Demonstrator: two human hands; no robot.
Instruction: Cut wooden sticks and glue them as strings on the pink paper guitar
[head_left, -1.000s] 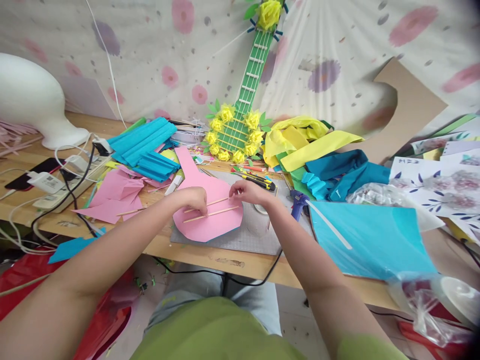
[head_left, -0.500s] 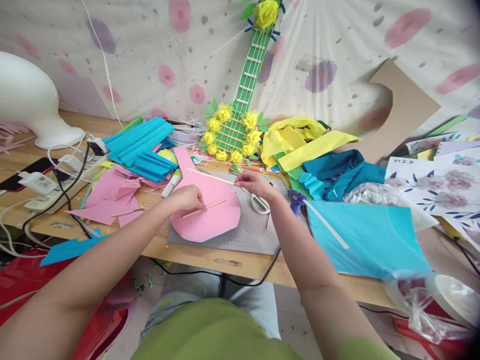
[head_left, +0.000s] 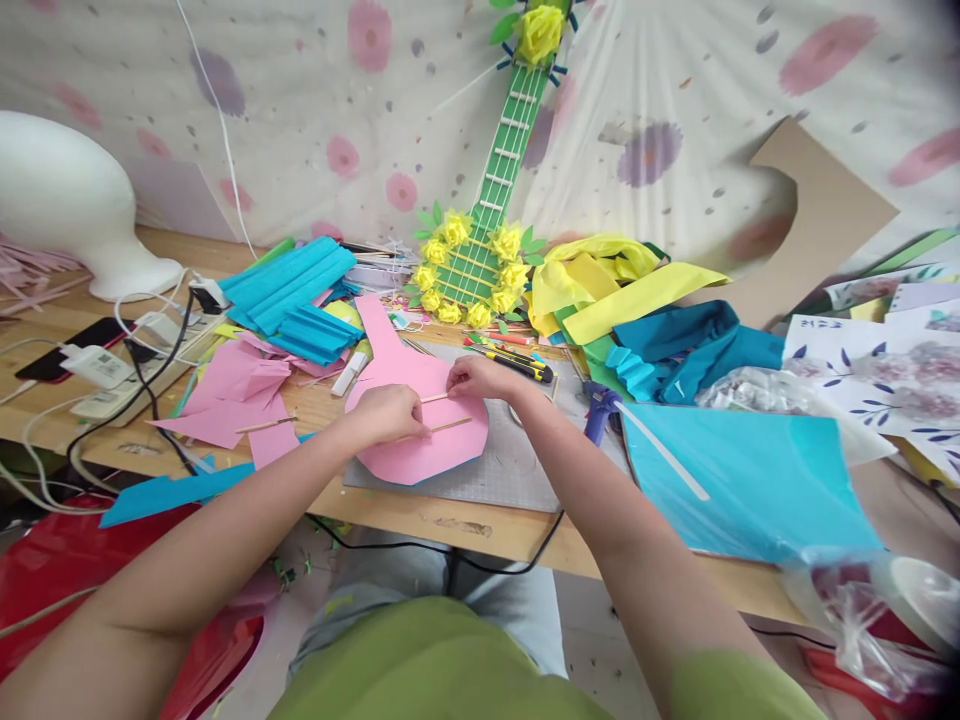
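A pink guitar-shaped cutout with a blue underside lies on a grey cutting mat. My right hand pinches the right end of a thin wooden stick above the cutout's round body. At that stick's left end, my left hand is closed, its fingertips over the pink surface. A second wooden stick lies on the cutout just below, its left end by my left fingertips. The two sticks run roughly parallel.
Behind stands a green paper guitar with yellow flowers. A purple glue gun and a yellow-black cutter lie to the right, beside blue sheets. Pink scraps, blue crepe paper and a power strip are left.
My right hand has come left and slightly down, bringing its stick over the cutout's body. My left hand has shifted right to that stick's other end, leaving the lower stick lying.
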